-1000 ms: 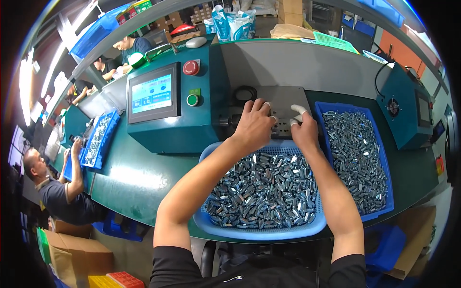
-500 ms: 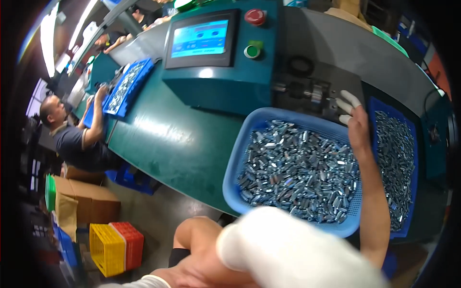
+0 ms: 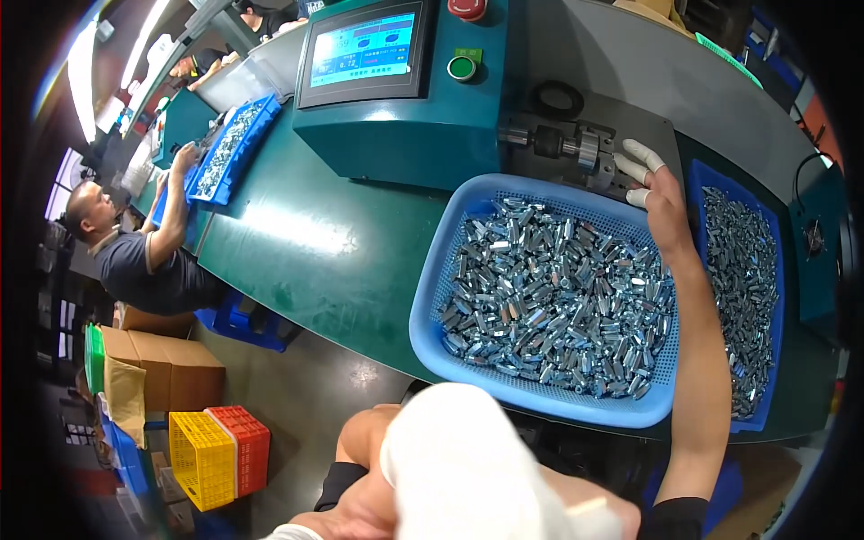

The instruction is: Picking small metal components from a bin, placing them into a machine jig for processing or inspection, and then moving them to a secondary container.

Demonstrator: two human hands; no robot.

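My right hand [image 3: 661,193], with white covers on its fingertips, reaches to the metal fixture [image 3: 614,171] beside the machine's spindle [image 3: 549,142]. Its fingers are stretched out, with a gap between thumb and forefinger; no part shows clearly between them. Below the fixture stands a light-blue perforated basket [image 3: 430,301] full of shiny hexagonal metal pieces [image 3: 558,301]. Very near the camera, my left hand [image 3: 369,490] is blurred at the lower edge. A large white finger cover [image 3: 459,459] hides most of it, so its grip cannot be made out.
A teal machine [image 3: 405,144] with a lit screen [image 3: 364,54], red knob [image 3: 468,7] and green button [image 3: 462,68] stands behind the green table [image 3: 297,243]. A blue tray [image 3: 772,360] of metal pieces lies right. Another person [image 3: 144,261] works left, above yellow and red crates [image 3: 202,459].
The white-covered finger near the camera has shifted left and turned more upright. My right hand stays at the fixture. The whole view has tilted slightly, so the table and basket sit higher.
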